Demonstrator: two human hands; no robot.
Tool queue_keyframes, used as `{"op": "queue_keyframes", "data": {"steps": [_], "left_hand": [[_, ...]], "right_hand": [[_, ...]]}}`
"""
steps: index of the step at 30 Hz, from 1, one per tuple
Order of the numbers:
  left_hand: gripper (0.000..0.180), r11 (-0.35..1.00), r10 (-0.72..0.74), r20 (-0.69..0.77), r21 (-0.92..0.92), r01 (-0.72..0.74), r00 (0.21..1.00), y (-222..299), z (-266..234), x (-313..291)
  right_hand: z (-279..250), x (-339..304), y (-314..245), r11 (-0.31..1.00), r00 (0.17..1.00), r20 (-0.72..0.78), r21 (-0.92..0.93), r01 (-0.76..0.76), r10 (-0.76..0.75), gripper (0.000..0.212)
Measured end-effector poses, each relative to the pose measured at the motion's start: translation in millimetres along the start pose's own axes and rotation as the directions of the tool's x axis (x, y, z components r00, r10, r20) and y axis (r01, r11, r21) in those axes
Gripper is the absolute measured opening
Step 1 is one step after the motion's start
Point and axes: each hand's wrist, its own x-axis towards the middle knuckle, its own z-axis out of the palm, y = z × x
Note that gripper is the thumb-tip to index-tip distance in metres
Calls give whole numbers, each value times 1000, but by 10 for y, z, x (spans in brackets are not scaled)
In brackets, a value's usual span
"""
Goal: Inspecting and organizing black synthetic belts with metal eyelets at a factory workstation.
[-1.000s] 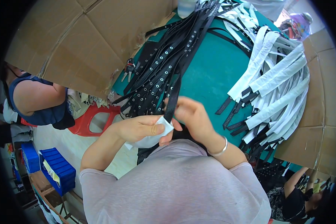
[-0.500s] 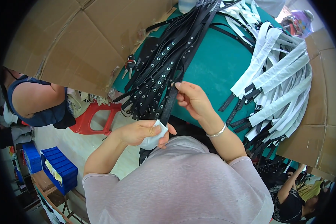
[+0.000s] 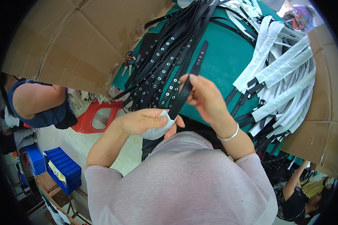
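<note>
A black leather belt (image 3: 181, 100) stretches between my two hands, its tip with small holes pointing away past my right hand. My left hand (image 3: 144, 122) is closed round the belt's near part together with a folded white cloth or paper piece (image 3: 157, 132). Bent fingers of my right hand (image 3: 206, 95), which has a bracelet at its wrist, pinch the belt farther up. Just beyond lies a heap of black belts with metal eyelets (image 3: 165, 73). At the right, a pile of belts in white wraps (image 3: 285, 75) has black ends sticking out.
Cardboard sheets (image 3: 79, 41) stand at the left and right of the green table (image 3: 223, 56). Keys (image 3: 129, 64) lie by the left edge. A red stool (image 3: 94, 119) and blue crates (image 3: 64, 168) are at the left. Other people sit at left and lower right.
One belt has come away from the heap, and its holed tip now stands free above the table. My right hand has shifted right and slightly nearer; the left still holds the white piece.
</note>
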Motion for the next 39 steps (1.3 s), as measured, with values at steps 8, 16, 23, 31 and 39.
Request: {"op": "queue_keyframes", "data": {"steps": [8, 16, 23, 31, 39], "left_hand": [[45, 999, 40, 19, -9, -40, 999, 175, -33, 290], [52, 998, -51, -36, -33, 50, 998, 230, -43, 568], [44, 996, -83, 15, -15, 83, 996, 376, 5, 783], [33, 993, 111, -166, 66, -101, 980, 670, -61, 1120], [51, 853, 235, -180, 509, -114, 955, 836, -261, 1524]], "right_hand": [[99, -255, -86, 919, 955, -33, -286, 272, -294, 25], [-80, -369, -277, 872, 946, -13, -392, 293, -324, 21], [-276, -320, -527, 859, 853, -160, -236, 455, -496, 23], [-284, -301, 19, 842, 859, -91, -273, 466, -505, 42], [-1315, -353, -1071, 78, 662, 155, -948, 308, -733, 14]]}}
